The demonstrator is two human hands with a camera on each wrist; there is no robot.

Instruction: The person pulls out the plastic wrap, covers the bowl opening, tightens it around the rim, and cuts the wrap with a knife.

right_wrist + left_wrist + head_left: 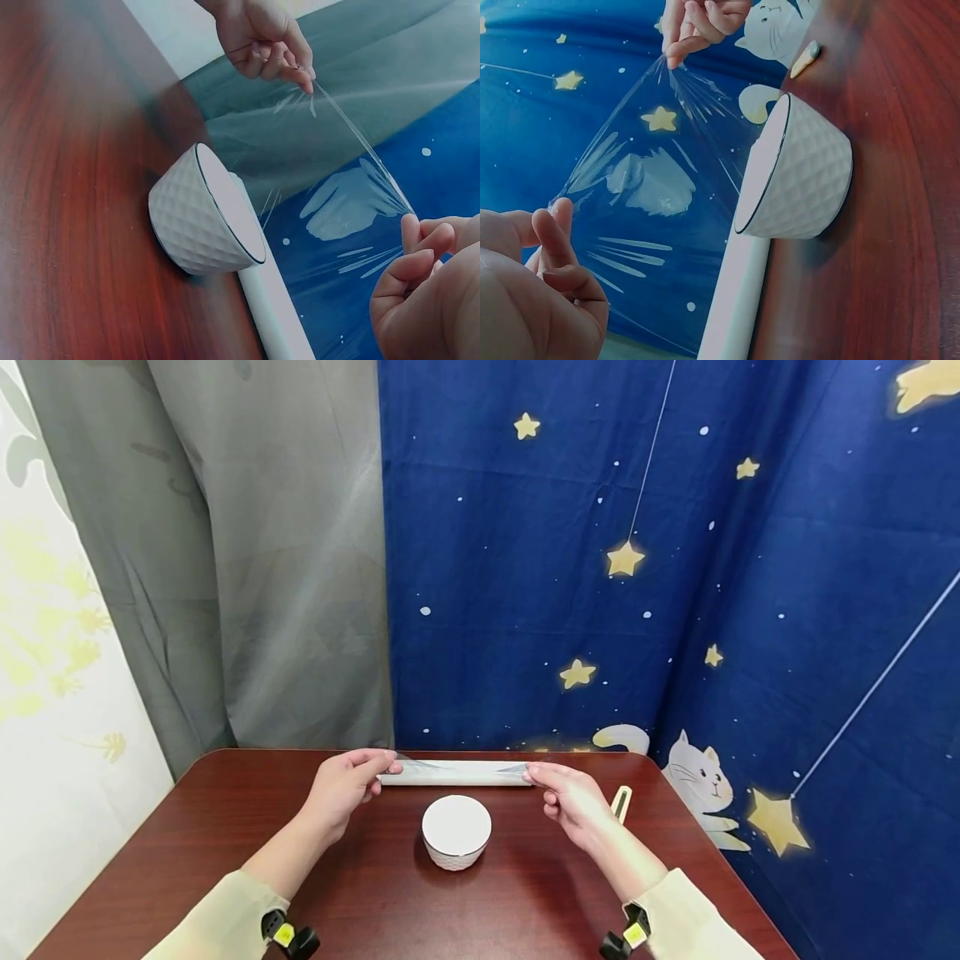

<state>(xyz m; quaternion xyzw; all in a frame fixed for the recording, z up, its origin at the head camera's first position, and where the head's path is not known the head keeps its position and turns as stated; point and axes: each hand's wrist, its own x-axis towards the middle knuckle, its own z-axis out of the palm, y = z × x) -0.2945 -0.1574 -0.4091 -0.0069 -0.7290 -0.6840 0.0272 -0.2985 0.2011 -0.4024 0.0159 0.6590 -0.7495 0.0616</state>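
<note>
Fingers and thumb of the bare left hand (345, 787) pinch one end of a sheet of thin, clear plastic film (651, 180), at 10 o'clock from a round white bowl (456, 858) with a diamond-textured wall and a thin dark rim. Creased and shiny, the film stretches rightward beyond the bowl. A long white cylindrical roll (455, 773) lies crosswise at 12 o'clock from the bowl, which stands upright on a reddish-brown wood-grain table (375, 902), between the forearms. Between 2 and 3 o'clock from the bowl, the bare right hand (572, 802) pinches the film's other end between thumb and fingers, its remaining fingers curled in. Just beside it, towards 3 o'clock, a slim cream-coloured tool (622, 800) with a dark slot lies on the table, partly hidden by the arm. Behind everything, a plain grey curtain (292, 552) hangs at 11 o'clock, and a dark blue curtain (517, 552) printed with yellow stars spans 12 to 2 o'clock.
</note>
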